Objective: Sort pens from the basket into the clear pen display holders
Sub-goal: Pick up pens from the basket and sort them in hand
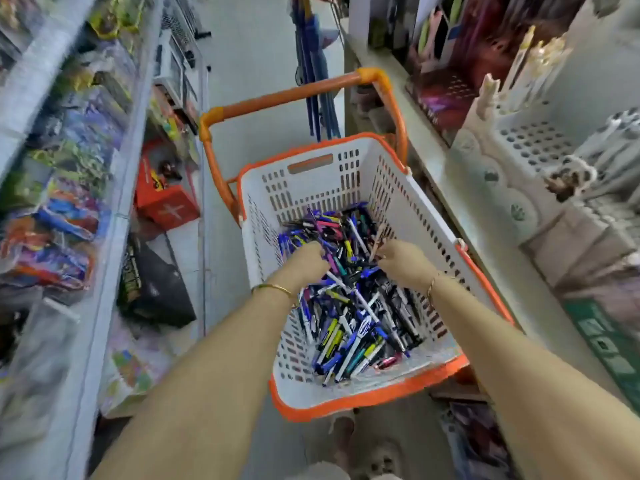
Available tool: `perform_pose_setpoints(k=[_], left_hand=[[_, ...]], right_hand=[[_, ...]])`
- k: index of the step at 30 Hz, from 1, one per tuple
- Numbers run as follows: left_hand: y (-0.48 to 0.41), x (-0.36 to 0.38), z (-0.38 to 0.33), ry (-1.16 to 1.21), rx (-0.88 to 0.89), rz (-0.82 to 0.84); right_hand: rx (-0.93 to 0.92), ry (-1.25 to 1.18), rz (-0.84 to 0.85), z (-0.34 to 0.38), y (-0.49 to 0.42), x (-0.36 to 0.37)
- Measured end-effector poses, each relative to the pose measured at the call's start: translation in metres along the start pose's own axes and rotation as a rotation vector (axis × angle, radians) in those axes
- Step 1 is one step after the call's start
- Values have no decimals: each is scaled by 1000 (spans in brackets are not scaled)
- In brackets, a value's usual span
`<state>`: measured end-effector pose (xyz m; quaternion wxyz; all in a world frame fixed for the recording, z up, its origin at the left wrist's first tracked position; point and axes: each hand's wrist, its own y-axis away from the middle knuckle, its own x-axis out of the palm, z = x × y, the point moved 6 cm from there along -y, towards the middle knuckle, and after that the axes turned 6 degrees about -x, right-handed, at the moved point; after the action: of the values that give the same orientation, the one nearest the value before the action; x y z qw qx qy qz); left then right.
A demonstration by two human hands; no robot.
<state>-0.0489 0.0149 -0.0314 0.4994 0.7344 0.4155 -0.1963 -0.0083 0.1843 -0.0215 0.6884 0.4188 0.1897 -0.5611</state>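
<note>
- Basket (408,202): white, orange-rimmed; pens (353,317) heaped across its floor.
- Left hand (306,261): fingers curled round pens mid-heap, gathering a bunch.
- Right hand (403,261): fingers pinching pens near the right wall, likely for sorting.

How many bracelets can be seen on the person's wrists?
2. One gold bangle circles the left wrist; one thinner bracelet is on the right wrist, partly hidden.

Pale floor aisle (249,64) runs between stocked shop shelves (104,209).
</note>
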Motion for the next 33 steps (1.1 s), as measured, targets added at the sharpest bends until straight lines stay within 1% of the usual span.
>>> perform_pose_setpoints(k=[2, 4, 5, 7, 8, 10, 12, 15, 17, 19, 22, 24, 26, 29, 33], left_hand=[[-22, 23, 6, 59, -100, 2], [-39, 45, 12, 67, -179, -34], [-46, 51, 14, 85, -212, -91], [-60, 52, 19, 193, -312, -194], [-68, 53, 21, 248, -372, -213], [-84, 59, 22, 296, -495, -156], [-100, 64, 23, 256, -591, -90], [-121, 77, 28, 281, -679, -19], [-131, 84, 23, 301, -686, 17], [-134, 91, 12, 306, -654, 58], [-134, 99, 3, 241, -610, 36], [-136, 103, 4, 294, -586, 19], [-138, 107, 5, 375, -551, 42], [-139, 110, 2, 382, -492, 91], [-132, 110, 0, 437, -468, 131]], right_hand=[[84, -10, 19, -20, -5, 8], [158, -15, 51, -37, -6, 21], [172, -28, 57, -41, -9, 27], [194, -58, 26, -49, -20, 34], [206, -76, 5, -50, -24, 36], [240, -126, -23, -58, -33, 43], [271, -178, -35, -62, -37, 48], [309, -206, -55, -71, -39, 51], [346, -241, -76, -77, -37, 51], [382, -286, -103, -82, -36, 50], [407, -319, -129, -84, -36, 48], [412, -338, -136, -84, -35, 46], [414, -366, -141, -83, -34, 45], [424, -408, -142, -83, -31, 43], [423, -415, -126, -82, -29, 40]])
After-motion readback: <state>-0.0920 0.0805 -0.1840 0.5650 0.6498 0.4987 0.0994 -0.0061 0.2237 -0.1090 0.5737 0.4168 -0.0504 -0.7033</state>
